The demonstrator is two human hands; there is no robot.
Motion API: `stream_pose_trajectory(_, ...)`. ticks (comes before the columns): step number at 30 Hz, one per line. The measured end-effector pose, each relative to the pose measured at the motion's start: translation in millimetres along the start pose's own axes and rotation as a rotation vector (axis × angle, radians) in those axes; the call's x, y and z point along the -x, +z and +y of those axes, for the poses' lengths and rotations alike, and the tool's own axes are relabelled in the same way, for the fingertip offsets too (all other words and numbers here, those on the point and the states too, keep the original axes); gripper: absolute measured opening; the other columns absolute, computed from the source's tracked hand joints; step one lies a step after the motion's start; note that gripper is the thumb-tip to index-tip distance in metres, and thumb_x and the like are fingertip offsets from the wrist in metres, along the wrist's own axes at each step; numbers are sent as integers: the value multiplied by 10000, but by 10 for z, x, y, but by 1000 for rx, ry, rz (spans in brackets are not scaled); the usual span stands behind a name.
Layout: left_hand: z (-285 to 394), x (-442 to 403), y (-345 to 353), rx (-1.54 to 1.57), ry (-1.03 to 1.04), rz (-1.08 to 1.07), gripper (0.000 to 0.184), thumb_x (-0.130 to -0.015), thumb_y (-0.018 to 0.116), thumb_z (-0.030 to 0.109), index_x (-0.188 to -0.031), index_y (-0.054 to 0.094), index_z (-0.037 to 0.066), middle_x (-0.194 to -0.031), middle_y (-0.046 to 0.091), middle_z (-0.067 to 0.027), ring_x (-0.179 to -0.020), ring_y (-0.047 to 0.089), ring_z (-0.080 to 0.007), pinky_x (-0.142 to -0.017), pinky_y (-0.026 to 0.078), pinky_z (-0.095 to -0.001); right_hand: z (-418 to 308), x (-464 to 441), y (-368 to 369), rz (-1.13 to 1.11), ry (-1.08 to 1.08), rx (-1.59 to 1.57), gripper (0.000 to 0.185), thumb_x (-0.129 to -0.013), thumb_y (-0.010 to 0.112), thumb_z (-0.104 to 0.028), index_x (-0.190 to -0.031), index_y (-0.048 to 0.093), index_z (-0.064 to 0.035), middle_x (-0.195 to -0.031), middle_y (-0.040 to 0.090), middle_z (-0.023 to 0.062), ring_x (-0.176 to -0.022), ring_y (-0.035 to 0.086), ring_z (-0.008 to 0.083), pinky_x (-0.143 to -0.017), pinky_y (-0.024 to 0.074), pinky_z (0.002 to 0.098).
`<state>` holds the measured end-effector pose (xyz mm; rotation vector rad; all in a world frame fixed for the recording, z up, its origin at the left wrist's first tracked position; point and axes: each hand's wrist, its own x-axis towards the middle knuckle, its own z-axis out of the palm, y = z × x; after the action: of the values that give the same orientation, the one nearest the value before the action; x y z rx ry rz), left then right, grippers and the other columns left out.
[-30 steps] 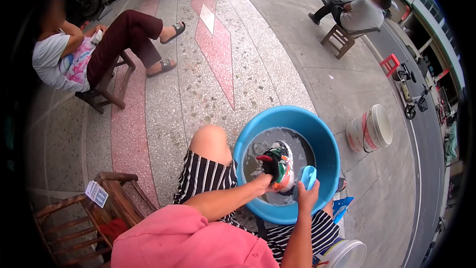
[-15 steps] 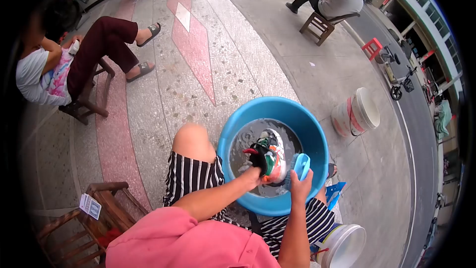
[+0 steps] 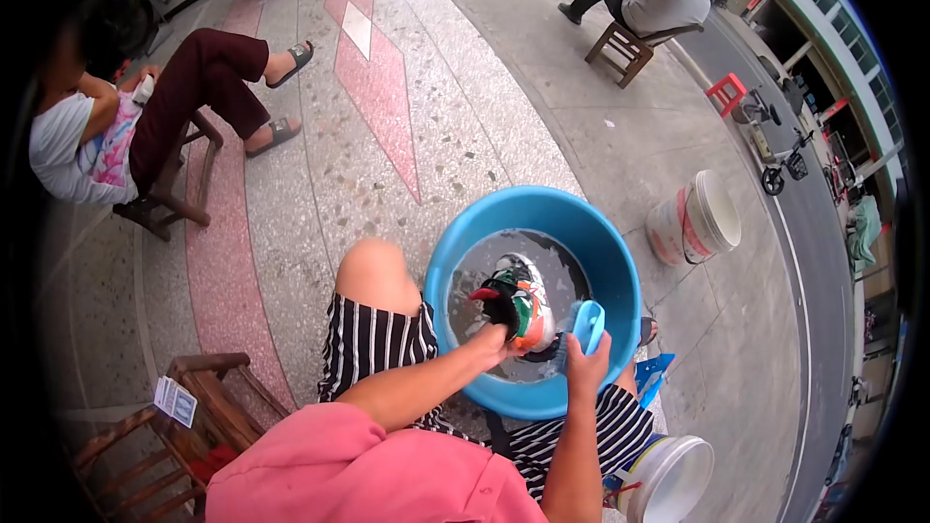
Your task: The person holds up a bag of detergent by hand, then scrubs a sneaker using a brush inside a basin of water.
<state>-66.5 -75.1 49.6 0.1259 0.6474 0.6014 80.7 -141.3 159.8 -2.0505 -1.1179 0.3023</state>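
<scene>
A blue plastic basin point(image 3: 612, 276) stands between my knees, with murky, sudsy water point(image 3: 470, 283) in its bottom. Over the water is a multicoloured sneaker point(image 3: 530, 308), white, green, orange and black, its toe pointing away from me. My left hand point(image 3: 496, 341) is closed on the sneaker's heel end; some of its fingers are hidden behind the shoe. On the basin's right side, my right hand point(image 3: 587, 362) grips a light-blue scrub brush point(image 3: 590, 325) by its handle. The bristles face left towards the sneaker, close beside it; whether they touch I cannot tell.
White buckets stand to the right point(image 3: 712, 213) and lower right point(image 3: 678, 479). A wooden chair point(image 3: 208, 397) with cards on it is at lower left. One person point(image 3: 184, 107) sits at left, another point(image 3: 664, 0) on a chair near the road.
The sneaker has turned and shifted slightly left in my left hand, showing less of its white sole edge. My right hand with the brush has hardly moved.
</scene>
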Motion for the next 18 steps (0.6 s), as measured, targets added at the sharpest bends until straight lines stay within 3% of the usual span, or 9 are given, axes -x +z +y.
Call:
stream_pose_trajectory(3, -74, -76, -36, -90, -34, 71, 240, -852, 530, 175, -1070, 561, 80, -948, 628, -76, -815, 623, -195, -704, 530, -361, -415, 56, 64, -146, -49, -36, 483, -712, 722, -231, -1090, 506, -21, -878, 590, 136, -804, 581, 222, -735, 457, 323)
stream_pose_trajectory(4, -64, -62, -16, -91, -36, 90, 207, -842, 529, 168, -1023, 579, 80, -884, 639, -65, -749, 627, -179, -669, 531, -331, -595, 128, 63, -231, -71, -37, 503, -702, 728, -254, -1091, 506, -25, -893, 596, 156, -820, 592, 259, -745, 460, 336)
stream_pose_trajectory(7, -15, 27, -1, -162, 2, 108, 186, -838, 536, 168, -999, 587, 88, -880, 645, -57, -756, 631, -171, -691, 526, -343, -320, 178, 201, -192, -77, 58, 526, -686, 734, -264, -1092, 503, -23, -943, 595, 195, -862, 592, 329, -769, 460, 375)
stream_pose_trajectory(10, 23, 115, 88, -171, 23, 96, 215, -839, 546, 186, -1031, 575, 95, -937, 644, -59, -801, 633, -172, -717, 522, -367, 75, 35, 89, -82, 28, 238, 516, -689, 731, -246, -1093, 503, -21, -951, 594, 188, -866, 592, 317, -774, 456, 371)
stream_pose_trajectory(12, 47, 144, 113, -91, 12, 38, 238, -838, 550, 197, -1054, 566, 96, -960, 640, -60, -814, 632, -171, -717, 523, -368, 239, -45, 6, -63, 20, 189, 490, -704, 722, -232, -1086, 505, -15, -942, 591, 175, -854, 588, 301, -770, 454, 363)
stream_pose_trajectory(16, 5, 21, 93, -217, 40, 165, 223, -845, 537, 195, -1048, 559, 105, -868, 614, -35, -711, 601, -155, -574, 519, -325, -466, -17, -40, -130, 10, -184, 482, -709, 721, -220, -1083, 511, -1, -911, 569, 139, -799, 549, 226, -744, 447, 324)
stream_pose_trajectory(18, 74, 167, 164, -254, 46, 62, 261, -845, 555, 235, -1056, 573, 83, -912, 625, -52, -771, 619, -159, -616, 519, -321, -677, 70, 5, -286, 9, -62, 500, -704, 730, -243, -1090, 511, -10, -918, 579, 151, -818, 569, 249, -751, 451, 342)
